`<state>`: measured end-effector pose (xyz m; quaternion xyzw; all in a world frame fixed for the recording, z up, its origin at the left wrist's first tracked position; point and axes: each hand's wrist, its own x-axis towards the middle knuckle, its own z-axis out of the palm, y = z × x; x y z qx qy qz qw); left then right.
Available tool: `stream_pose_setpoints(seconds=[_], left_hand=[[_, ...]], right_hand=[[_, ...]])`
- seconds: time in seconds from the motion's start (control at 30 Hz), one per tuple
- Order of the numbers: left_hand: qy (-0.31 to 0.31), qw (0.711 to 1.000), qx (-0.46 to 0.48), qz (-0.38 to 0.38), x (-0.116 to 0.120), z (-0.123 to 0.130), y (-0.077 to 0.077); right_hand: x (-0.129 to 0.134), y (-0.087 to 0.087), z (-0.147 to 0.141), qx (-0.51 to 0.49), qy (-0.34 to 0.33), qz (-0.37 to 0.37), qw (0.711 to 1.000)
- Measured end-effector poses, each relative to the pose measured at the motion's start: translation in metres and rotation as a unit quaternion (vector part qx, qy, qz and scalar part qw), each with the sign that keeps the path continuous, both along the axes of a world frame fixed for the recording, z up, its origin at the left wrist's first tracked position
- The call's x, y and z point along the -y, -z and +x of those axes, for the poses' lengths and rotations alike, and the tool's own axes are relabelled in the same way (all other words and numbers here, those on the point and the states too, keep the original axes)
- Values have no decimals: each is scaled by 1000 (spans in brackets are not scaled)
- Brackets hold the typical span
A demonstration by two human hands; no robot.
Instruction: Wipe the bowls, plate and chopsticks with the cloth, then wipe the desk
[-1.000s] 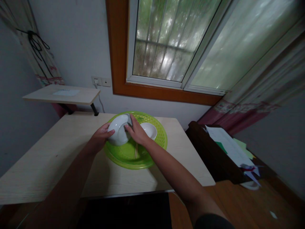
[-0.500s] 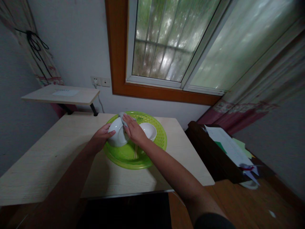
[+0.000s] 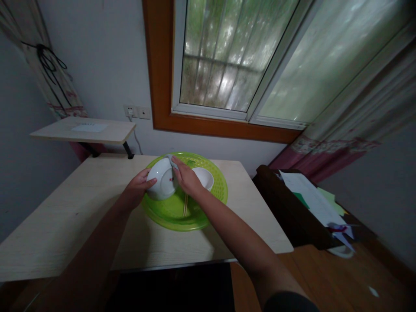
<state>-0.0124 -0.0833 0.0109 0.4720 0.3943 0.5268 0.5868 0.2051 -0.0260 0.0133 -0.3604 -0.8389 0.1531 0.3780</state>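
Observation:
My left hand (image 3: 138,187) grips the left rim of a white plate (image 3: 160,182), thumb on the face towards me. The plate is tilted above a round green basket (image 3: 182,223) and has a small red mark. At its upper right edge my right hand (image 3: 187,177) presses a grey cloth (image 3: 173,160), its fingers closed over the cloth. A white bowl (image 3: 204,177) sits in the basket just right of my right hand and is partly covered by it. Below that hand lies a pair of chopsticks (image 3: 185,206), their upper ends hidden.
The basket stands on a pale wooden table (image 3: 81,216). A small raised shelf (image 3: 113,132) with a paper sheet is at the back left. To the right, papers (image 3: 312,199) lie on a dark brown piece of furniture (image 3: 289,216). Behind are a wall socket and a window.
My right hand and the cloth have shifted slightly right towards the plate's edge, uncovering the red mark. The left hand keeps its hold, nearly still.

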Motion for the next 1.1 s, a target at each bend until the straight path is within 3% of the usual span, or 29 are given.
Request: stream_pose_setpoints(seconds=[0.13,0.3,0.57,0.73,0.9,1.1], left_hand=[[-17,1000,-4,0,1,-1,1],[-10,1000,0,-1,-1,-1,3],[3,1000,-10,15,-2,1,3],[18,1000,-9,20,-2,4,2],[-3,999,-32,13,-2,2,1],[6,998,-57,8,-1,1,1]], right_hand=[[-6,5,9,-36,50,-77,995],[-4,5,7,-40,51,-78,995],[15,-12,-5,71,-87,81,990],[23,-20,-10,114,-141,100,978],[10,-9,-4,17,-49,23,998],[-5,3,10,-62,33,-96,993]])
